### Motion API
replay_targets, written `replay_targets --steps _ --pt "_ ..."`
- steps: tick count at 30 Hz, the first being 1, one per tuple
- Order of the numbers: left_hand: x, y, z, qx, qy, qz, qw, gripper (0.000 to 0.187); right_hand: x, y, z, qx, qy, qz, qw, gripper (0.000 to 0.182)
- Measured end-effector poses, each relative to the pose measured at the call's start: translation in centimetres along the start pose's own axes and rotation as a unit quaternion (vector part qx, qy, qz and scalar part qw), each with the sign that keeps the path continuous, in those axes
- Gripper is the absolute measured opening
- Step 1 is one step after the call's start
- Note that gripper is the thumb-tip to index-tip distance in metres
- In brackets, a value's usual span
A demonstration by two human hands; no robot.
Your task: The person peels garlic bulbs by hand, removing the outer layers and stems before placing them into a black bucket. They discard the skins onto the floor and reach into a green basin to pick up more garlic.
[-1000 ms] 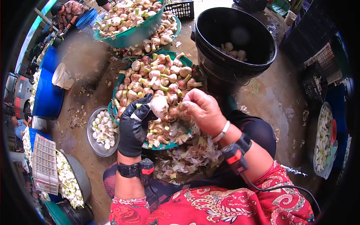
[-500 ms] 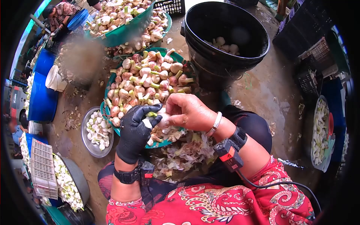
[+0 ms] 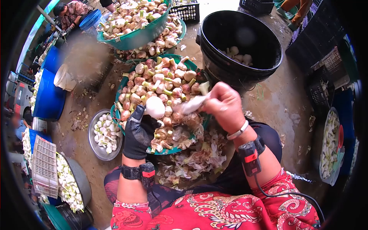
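Note:
My left hand (image 3: pixel 138 132), in a black glove, grips a smooth white garlic bulb (image 3: pixel 155 107) between thumb and fingers. My right hand (image 3: pixel 225 107) is bare and pinched closed on a strip of garlic skin (image 3: pixel 193 104), which is smeared by motion. A pale green stem end (image 3: pixel 204 88) shows just above those fingers. Beneath both hands lies a green basin (image 3: pixel 119 82) heaped with unpeeled garlic bulbs (image 3: pixel 168 82), their stems cut short. Loose peeled skins (image 3: pixel 195 163) are piled between my knees, below the basin.
A metal bowl (image 3: pixel 92 142) of white cloves sits at left. Ahead on the right stands a black bucket (image 3: pixel 230 71) with some white bulbs inside. Another green basin (image 3: pixel 126 41) of garlic is stacked behind. A person (image 3: pixel 76 11) works at the far left beside blue tubs (image 3: pixel 48 96).
My hands have moved apart: the right went right, pulling a strip of skin away, while the left stayed with the bulb, now bare and white. The view shifted slightly.

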State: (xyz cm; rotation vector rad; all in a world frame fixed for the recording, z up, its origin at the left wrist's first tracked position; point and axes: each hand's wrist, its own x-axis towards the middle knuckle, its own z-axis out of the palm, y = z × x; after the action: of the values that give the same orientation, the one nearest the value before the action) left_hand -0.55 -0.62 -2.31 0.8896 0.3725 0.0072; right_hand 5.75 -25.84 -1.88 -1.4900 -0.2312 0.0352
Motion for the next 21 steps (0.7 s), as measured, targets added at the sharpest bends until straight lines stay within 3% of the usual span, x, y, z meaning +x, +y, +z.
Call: replay_targets --steps 1,3,5,6,7,8,9,10,11,12,13,14,15,16,17,18,19,20,21 --pt "0.1 -0.1 -0.1 0.002 -0.001 -0.001 1.000 0.031 0.2 -0.5 -0.5 0.082 0.051 0.047 0.994 0.011" --pt "0.5 -0.7 -0.3 0.027 -0.003 0.000 1.000 0.031 0.5 -2.0 -0.5 0.123 0.118 0.079 0.982 0.016" --pt "1.7 -1.9 -1.8 0.009 -0.032 -0.029 0.999 0.032 0.2 -1.6 -1.0 0.061 0.007 0.128 0.990 0.015" --pt "2.5 -2.7 -2.3 0.165 -0.079 0.056 0.982 0.032 -0.1 0.7 -0.9 -0.080 -0.072 0.110 0.988 0.015" --pt "2.8 -3.2 -2.6 0.315 -0.124 0.137 0.931 0.031 -0.5 0.2 -1.1 -0.226 -0.195 0.084 0.951 0.013" --pt "3.5 -2.1 -1.2 0.141 -0.107 0.023 0.984 0.030 -1.2 0.7 -0.9 -0.308 -0.315 0.064 0.895 0.012" --pt "3.7 -0.6 2.4 0.086 -0.132 0.014 0.988 0.031 -1.6 1.2 -0.6 -0.382 -0.430 0.041 0.817 0.012" --pt "4.0 1.3 5.0 0.044 -0.189 0.030 0.981 0.030 -2.1 2.0 -0.2 -0.378 -0.432 0.049 0.817 0.012" --pt "3.5 3.5 8.6 -0.041 -0.218 -0.005 0.975 0.036 -2.4 2.7 0.2 -0.419 -0.458 0.051 0.783 0.013" --pt "3.4 3.7 10.4 0.030 -0.229 0.064 0.971 0.033 -2.6 3.1 0.2 -0.460 -0.484 0.049 0.743 0.015" --pt "3.4 3.6 11.3 0.101 -0.239 0.134 0.956 0.031 -2.1 2.4 -0.4 -0.455 -0.473 0.050 0.753 0.013" --pt "4.5 3.3 9.5 0.366 -0.279 0.251 0.852 0.030 -1.7 1.7 -0.7 -0.450 -0.398 0.047 0.798 0.013" --pt "6.3 1.9 6.8 0.596 -0.295 0.342 0.664 0.028 -1.3 1.2 -0.9 -0.440 -0.317 0.046 0.839 0.012" --pt "6.5 -1.8 4.5 0.448 -0.220 0.140 0.855 0.026 -0.9 0.6 -1.0 -0.421 -0.238 0.010 0.875 0.012" --pt "6.4 -5.3 2.0 0.511 -0.142 0.056 0.846 0.030 -0.5 0.1 -1.0 -0.401 -0.157 -0.024 0.902 0.012" --pt "6.2 -8.7 -0.2 0.528 -0.129 -0.040 0.839 0.037 -0.2 -0.6 -1.0 -0.415 -0.106 -0.039 0.903 0.014" --pt "5.8 -11.5 -1.8 0.470 -0.135 -0.101 0.866 0.042 -0.2 -0.8 -0.8 -0.398 -0.024 -0.084 0.913 0.014" --pt "6.2 -13.6 -2.9 0.550 -0.155 -0.083 0.816 0.061 0.0 -1.1 -0.9 -0.378 -0.006 -0.089 0.921 0.015" --pt "7.3 -16.5 -4.6 0.553 -0.183 0.001 0.813 0.064 0.2 -1.3 -0.8 -0.357 0.011 -0.093 0.929 0.016"
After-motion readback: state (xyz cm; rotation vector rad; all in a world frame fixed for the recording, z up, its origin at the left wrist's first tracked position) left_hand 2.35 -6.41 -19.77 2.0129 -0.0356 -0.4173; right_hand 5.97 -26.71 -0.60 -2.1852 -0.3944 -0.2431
